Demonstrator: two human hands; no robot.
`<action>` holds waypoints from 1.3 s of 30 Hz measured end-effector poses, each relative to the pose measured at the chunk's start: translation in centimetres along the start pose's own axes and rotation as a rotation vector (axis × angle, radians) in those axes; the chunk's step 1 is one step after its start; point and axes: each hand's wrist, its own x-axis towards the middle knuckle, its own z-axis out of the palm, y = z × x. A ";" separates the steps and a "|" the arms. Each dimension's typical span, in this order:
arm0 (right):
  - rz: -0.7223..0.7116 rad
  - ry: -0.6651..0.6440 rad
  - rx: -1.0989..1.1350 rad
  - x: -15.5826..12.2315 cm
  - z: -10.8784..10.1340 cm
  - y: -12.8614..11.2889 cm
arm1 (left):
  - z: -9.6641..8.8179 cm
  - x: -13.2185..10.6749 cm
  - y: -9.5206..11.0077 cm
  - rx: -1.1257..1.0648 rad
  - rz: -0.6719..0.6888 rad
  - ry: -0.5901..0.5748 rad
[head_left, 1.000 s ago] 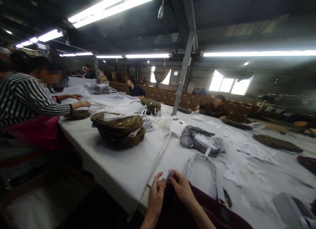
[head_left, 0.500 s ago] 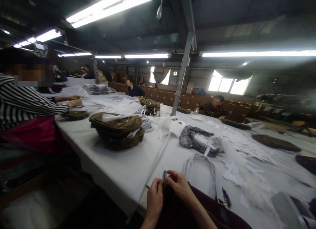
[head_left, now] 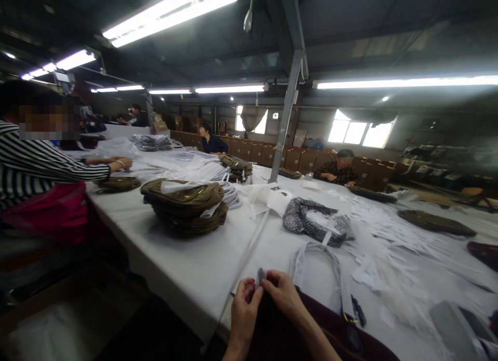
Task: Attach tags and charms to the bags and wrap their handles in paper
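Observation:
Both my hands work close together at the near edge of the white table (head_left: 194, 267). My left hand (head_left: 243, 311) and my right hand (head_left: 282, 293) are closed in a pinch on a small pale tag (head_left: 260, 276) sticking up between the fingertips. Under them lies a dark maroon bag (head_left: 342, 340), running off to the lower right. A white strap loop (head_left: 322, 262) lies just beyond my right hand.
A stack of olive bags (head_left: 185, 205) stands mid-table, a grey speckled piece (head_left: 311, 223) to its right, white paper scraps (head_left: 392, 241) beyond. A person in a striped top (head_left: 35, 164) leans in at left. Other workers sit at the far side. A metal post (head_left: 286, 112) rises from the table.
My hands have stayed together at the table edge, shifting slightly while they keep fingering the tag. The person in stripes has drawn the reaching arm back a little.

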 end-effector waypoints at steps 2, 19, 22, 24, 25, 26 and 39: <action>-0.006 -0.010 0.035 0.0 0.0 0.0 | -0.2 0.2 0.1 -0.022 -0.032 -0.026; 0.089 -0.067 0.176 0.4 -0.1 -0.2 | -0.2 0.3 -0.4 -0.213 -0.078 -0.065; 0.040 -0.116 0.175 0.3 -0.2 -0.7 | -0.2 0.3 -0.3 -0.189 -0.079 -0.066; 0.032 -0.117 0.159 0.3 -0.1 -0.7 | -0.2 0.3 -0.4 -0.164 -0.078 -0.062; 0.037 -0.104 0.144 0.4 -0.1 -0.6 | -0.2 0.3 -0.4 -0.153 -0.077 -0.055; 0.042 -0.086 0.125 0.4 -0.1 -0.5 | -0.2 0.3 -0.5 -0.152 -0.076 -0.042; 0.105 -0.015 0.146 0.1 0.1 0.6 | -0.2 0.4 0.1 -0.194 -0.104 -0.118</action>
